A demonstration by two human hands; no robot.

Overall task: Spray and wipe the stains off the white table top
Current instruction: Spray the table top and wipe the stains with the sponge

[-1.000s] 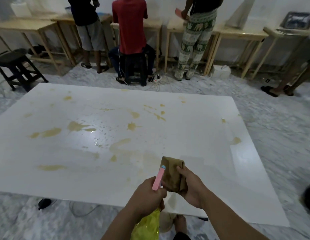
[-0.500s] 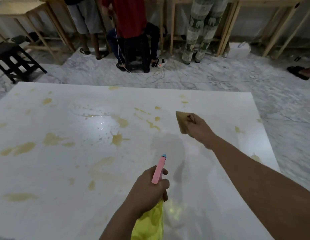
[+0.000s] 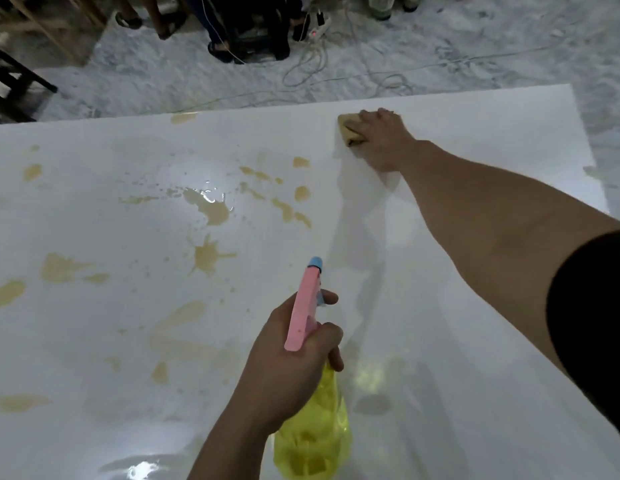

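The white table top [image 3: 457, 306] fills the view, spotted with several yellow-brown stains [image 3: 208, 258] over its left and middle, some wet with spray. My left hand [image 3: 284, 362] grips a spray bottle [image 3: 312, 434] with a yellow body and a pink head, its blue nozzle pointing away over the table. My right hand [image 3: 384, 140] reaches to the far edge and presses a folded brown cloth [image 3: 348, 131] flat on the table; most of the cloth is hidden under the fingers.
Beyond the far table edge lies grey marble floor with white cables and a power strip [image 3: 319, 29]. Feet of people [image 3: 218, 50] stand near a dark stool. A black stool [image 3: 10, 88] is at the far left.
My right hand has carried the cloth from near my body out to the far edge and set it on the table. The view tilted down and closer. The left hand kept holding the bottle.
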